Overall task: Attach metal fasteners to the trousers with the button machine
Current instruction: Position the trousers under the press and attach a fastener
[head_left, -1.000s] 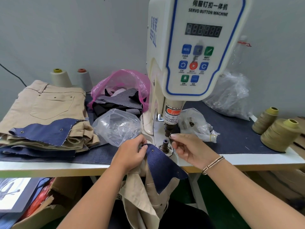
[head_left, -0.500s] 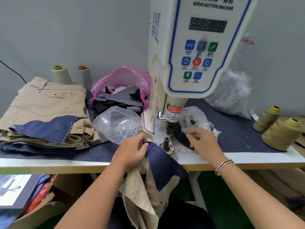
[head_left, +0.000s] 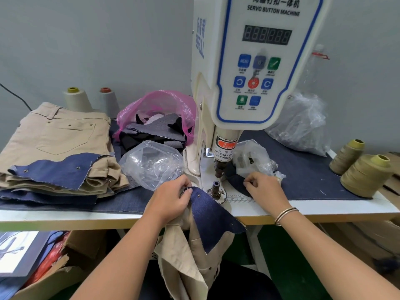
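The white servo button machine stands at the middle of the table, its punch raised above the lower die post. My left hand grips the khaki trousers at the edge of their blue denim lining, just left of the die; a metal fastener shows on the lining. The rest of the trousers hangs off the table's front edge. My right hand rests on the denim mat right of the die, fingertips curled together beside a small clear bag of fasteners. Whatever they pinch is hidden.
A pile of khaki trousers lies at the left. A clear bag and a pink bag of scraps sit left of the machine. A large clear bag and olive thread cones stand at the right.
My right hand has left the die post and moved right to the mat beside the small bag. My left hand keeps its grip on the trousers in the same place.
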A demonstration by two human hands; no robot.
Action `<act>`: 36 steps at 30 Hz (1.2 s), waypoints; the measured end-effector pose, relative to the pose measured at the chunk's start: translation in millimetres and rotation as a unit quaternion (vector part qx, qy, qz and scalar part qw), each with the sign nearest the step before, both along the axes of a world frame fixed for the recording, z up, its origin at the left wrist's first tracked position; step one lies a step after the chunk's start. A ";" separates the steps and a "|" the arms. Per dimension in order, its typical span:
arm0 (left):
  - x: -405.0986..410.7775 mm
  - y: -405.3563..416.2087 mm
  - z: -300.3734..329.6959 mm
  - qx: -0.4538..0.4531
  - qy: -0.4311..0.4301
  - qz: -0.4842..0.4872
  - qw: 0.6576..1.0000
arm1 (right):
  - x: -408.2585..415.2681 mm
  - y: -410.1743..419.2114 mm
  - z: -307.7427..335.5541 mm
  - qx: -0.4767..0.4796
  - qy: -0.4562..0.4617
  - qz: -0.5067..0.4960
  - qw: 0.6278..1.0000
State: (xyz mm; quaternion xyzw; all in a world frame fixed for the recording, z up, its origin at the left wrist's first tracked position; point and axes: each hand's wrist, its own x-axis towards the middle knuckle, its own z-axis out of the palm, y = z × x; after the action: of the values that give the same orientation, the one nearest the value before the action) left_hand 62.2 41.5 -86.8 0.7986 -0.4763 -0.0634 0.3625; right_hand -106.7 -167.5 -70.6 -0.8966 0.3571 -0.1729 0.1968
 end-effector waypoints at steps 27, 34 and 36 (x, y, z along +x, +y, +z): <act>0.0 -0.3 0.0 -0.003 -0.008 0.001 1.000 | -6.2 -5.5 5.0 -0.097 0.069 0.062 0.991; 0.5 -0.9 -0.9 0.002 -0.007 0.003 1.000 | 1.6 32.8 19.7 0.129 -0.147 0.068 0.978; 0.1 -0.8 -0.4 0.003 -0.008 0.001 1.000 | 6.9 45.4 19.0 0.138 -0.131 0.081 0.978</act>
State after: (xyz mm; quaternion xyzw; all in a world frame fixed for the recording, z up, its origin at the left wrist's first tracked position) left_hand 62.2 40.7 -87.2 0.8005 -0.4782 -0.0583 0.3566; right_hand -99.7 -122.1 -51.6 -0.8564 0.2752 -0.2210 0.3768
